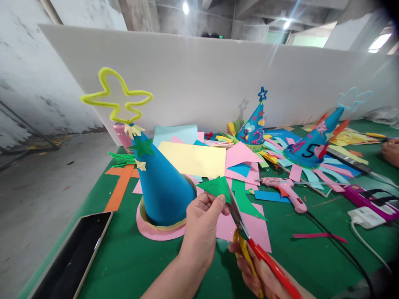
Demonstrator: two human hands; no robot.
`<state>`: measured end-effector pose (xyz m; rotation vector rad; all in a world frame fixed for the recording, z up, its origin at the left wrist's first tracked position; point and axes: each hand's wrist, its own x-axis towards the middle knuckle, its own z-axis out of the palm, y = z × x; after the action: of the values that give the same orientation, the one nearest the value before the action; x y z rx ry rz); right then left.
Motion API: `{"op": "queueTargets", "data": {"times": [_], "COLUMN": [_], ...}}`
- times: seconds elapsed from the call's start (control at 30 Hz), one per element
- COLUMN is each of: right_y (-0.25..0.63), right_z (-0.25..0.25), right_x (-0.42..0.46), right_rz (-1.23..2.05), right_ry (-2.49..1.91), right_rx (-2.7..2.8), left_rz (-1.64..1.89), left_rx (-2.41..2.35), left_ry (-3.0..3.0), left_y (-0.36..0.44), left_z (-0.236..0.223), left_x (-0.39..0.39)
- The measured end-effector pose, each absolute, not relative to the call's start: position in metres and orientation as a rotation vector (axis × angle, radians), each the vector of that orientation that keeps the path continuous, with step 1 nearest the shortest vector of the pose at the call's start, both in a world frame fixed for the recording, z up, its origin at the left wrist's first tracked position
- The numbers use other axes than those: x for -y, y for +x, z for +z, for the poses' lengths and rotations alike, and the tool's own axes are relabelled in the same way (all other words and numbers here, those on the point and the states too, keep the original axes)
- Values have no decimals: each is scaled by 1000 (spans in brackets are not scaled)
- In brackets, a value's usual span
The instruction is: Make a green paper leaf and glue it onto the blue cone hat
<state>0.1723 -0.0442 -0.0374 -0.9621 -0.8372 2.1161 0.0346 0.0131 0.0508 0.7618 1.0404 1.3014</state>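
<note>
My left hand (201,222) pinches a small green paper piece (215,186) between thumb and fingers. My right hand (249,265) grips red and yellow scissors (246,236), whose blades meet the green paper's right edge. Just left of my hands stands a blue paper cone hat (158,185) with a pink brim, a green star and a yellow pipe-cleaner star (115,95) on top. Pink paper (255,228) and green offcuts (246,203) lie under the scissors on the green table (131,261).
A tablet (75,253) lies at the near left edge. Coloured paper sheets (193,158) cover the middle. A pink glue gun (285,189) with its cable, a power strip (368,216) and two more decorated hats (254,126) (311,143) sit right. Another person's hand (391,151) shows far right.
</note>
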Motion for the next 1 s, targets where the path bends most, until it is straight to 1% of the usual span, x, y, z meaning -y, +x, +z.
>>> {"op": "queueTargets", "data": {"times": [0.43, 0.6, 0.73, 0.9, 1.0], "right_y": [174, 175, 176, 175, 177], "right_z": [-48, -47, -42, -35, -32], "right_x": [41, 38, 37, 41, 42], "right_rz": [2213, 2266, 2337, 2194, 2194], "right_ry": [-926, -819, -850, -974, -997], "right_rx": [666, 505, 490, 597, 723], "left_rz": [1276, 1261, 1226, 1179, 1181], "left_rx": [-1053, -1049, -1095, -1108, -1100], "left_ry": [797, 822, 901, 972, 969], "left_y": [33, 33, 30, 28, 29], "left_z": [51, 51, 51, 52, 53], "left_x": [-14, -15, -16, -18, -17]}}
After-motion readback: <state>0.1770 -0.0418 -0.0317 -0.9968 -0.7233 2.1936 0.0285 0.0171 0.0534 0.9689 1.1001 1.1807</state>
